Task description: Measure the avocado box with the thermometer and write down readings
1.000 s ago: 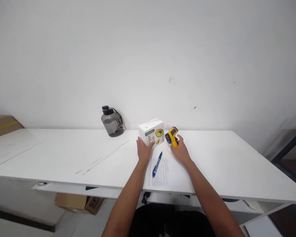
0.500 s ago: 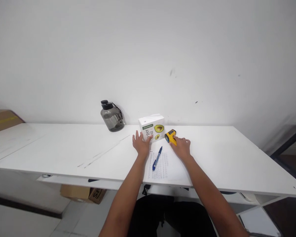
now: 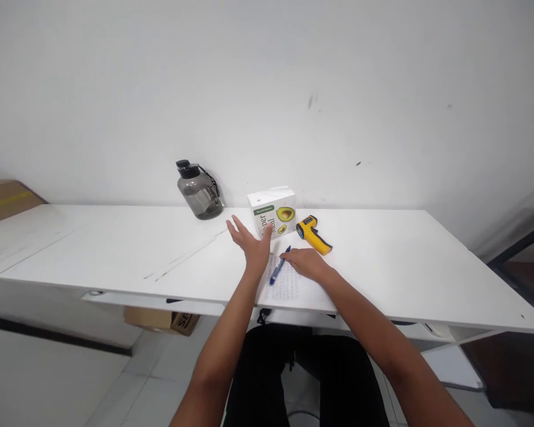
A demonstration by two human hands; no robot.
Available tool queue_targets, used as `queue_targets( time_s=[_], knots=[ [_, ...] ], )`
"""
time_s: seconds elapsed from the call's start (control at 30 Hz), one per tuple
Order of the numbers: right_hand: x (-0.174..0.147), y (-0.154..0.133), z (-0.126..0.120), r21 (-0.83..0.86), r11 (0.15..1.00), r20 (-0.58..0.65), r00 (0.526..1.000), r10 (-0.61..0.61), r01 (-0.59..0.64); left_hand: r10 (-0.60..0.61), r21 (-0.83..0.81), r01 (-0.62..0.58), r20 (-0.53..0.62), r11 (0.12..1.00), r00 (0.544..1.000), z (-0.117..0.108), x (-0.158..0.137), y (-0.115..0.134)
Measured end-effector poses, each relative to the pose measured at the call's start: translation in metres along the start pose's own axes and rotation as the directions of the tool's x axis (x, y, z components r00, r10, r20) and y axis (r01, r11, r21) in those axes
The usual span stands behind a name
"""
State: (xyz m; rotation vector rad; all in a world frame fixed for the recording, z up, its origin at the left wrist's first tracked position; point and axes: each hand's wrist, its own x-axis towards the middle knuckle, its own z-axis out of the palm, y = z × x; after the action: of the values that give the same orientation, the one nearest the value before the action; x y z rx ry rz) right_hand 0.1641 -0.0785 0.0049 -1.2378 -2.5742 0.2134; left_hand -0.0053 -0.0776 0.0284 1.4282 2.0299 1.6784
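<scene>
My left hand (image 3: 255, 249) is open, its fingers spread and thumb raised, just in front of a white box (image 3: 260, 223) with avocado pictures. The box stands upright near the wall. My right hand (image 3: 309, 264) has its fingers closed on a blue pen (image 3: 276, 272), which lies slanted over a sheet of handwritten paper (image 3: 289, 290). Beyond the right hand, a yellow and black infrared thermometer (image 3: 315, 238) lies on its side next to the box, untouched.
A grey translucent water bottle (image 3: 200, 194) with a black cap stands by the wall, left of the box. The white table (image 3: 382, 261) runs along the wall (image 3: 267, 89). Cardboard boxes sit at the far left (image 3: 6, 198) and under the table (image 3: 160, 320).
My right hand has let go of the infrared thermometer and moved toward me onto the pen. My left hand has drawn back slightly from the box, and the view has tilted down.
</scene>
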Motion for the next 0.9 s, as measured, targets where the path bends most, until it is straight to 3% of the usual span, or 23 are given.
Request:
queue_targets(
  time_s=[0.13, 0.2, 0.27, 0.37, 0.47, 0.5, 0.57, 0.67, 0.8, 0.9],
  knots=[
    [0.005, 0.008, -0.001, 0.111, 0.986, -0.131, 0.982, 0.137, -0.123, 0.205, 0.063, -0.217, 0.156, 0.974, 0.966, -0.024, -0.020, -0.008],
    [0.006, 0.013, -0.001, 0.299, 0.936, -0.295, 0.914, 0.277, -0.187, 0.239, 0.144, -0.291, 0.295, 0.946, 0.925, -0.025, -0.024, -0.016],
    [0.007, 0.017, 0.000, 0.466, 0.873, -0.433, 0.824, 0.366, -0.144, 0.244, 0.208, -0.370, 0.458, 0.906, 0.855, -0.019, -0.025, -0.020],
    [0.005, 0.021, 0.002, 0.548, 0.836, -0.537, 0.759, 0.368, -0.017, 0.212, 0.259, -0.507, 0.687, 0.822, 0.695, -0.004, -0.028, -0.018],
    [0.002, 0.021, 0.002, 0.568, 0.823, -0.593, 0.684, 0.424, -0.018, 0.165, 0.251, -0.626, 0.833, 0.738, 0.528, 0.006, -0.034, -0.013],
    [0.002, 0.020, 0.000, 0.578, 0.815, -0.599, 0.660, 0.453, -0.034, 0.156, 0.252, -0.642, 0.847, 0.724, 0.508, 0.007, -0.036, -0.013],
    [0.001, 0.017, -0.004, 0.593, 0.804, -0.606, 0.634, 0.480, -0.042, 0.165, 0.257, -0.656, 0.844, 0.710, 0.510, 0.009, -0.039, -0.013],
    [-0.002, 0.008, -0.013, 0.590, 0.807, -0.608, 0.656, 0.446, -0.002, 0.182, 0.258, -0.660, 0.834, 0.706, 0.521, 0.010, -0.040, -0.015],
    [-0.015, -0.005, -0.026, 0.589, 0.808, -0.478, 0.804, 0.353, -0.005, 0.184, 0.245, -0.651, 0.836, 0.718, 0.517, 0.014, -0.039, -0.019],
    [-0.036, -0.008, -0.030, 0.616, 0.788, -0.342, 0.896, 0.284, -0.014, 0.215, 0.249, -0.644, 0.805, 0.724, 0.553, 0.017, -0.039, -0.022]
  ],
)
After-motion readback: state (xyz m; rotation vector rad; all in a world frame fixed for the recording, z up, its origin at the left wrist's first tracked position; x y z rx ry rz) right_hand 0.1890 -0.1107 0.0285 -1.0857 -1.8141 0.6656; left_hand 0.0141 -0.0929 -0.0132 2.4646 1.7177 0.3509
